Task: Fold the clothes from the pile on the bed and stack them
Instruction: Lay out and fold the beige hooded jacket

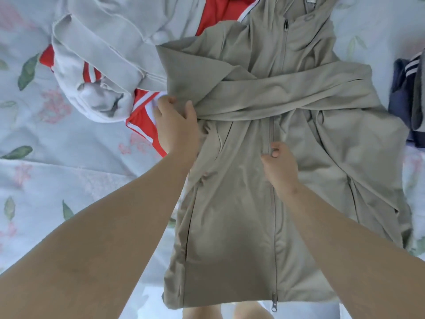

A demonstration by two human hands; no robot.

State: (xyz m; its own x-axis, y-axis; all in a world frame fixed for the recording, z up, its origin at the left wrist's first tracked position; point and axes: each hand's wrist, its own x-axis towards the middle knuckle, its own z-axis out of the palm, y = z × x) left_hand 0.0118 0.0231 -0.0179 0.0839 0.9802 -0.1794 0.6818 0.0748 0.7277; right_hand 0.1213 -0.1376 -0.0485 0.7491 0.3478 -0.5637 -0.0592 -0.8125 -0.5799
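Khaki-beige zip-front hooded jacket (230,226) laid front-up on the bed. Its hood points away from the person and its hem is nearest them. It lies on a pale blue bedsheet printed with green leaves and pink flowers (57,153). One long sleeve (276,88) is folded across the chest from the person's right side over to the left edge.

Both forearms are bare and reach forward over the jacket.

Left hand (177,125): at the jacket's left edge, level with the folded sleeve's end. The thumb (189,111) is clamped down on top of the cloth and the fingers are curled round the edge beneath it, a firm grasp on the fabric. The wrist is roughly straight and the back of the hand faces up.

Right hand (280,169): on the front of the jacket, right at the central zip line (274,215), below the folded sleeve. The fingers are curled in, with the thumb tip against the forefinger. I cannot tell whether they pinch fabric or only press on it.

A crumpled pale grey sweatshirt (110,38) is heaped at the far left, touching the jacket's upper left edge. A red garment with white stripes (141,122) shows beneath both. A navy garment with white stripes (400,93) lies at the right edge, just beside the jacket.
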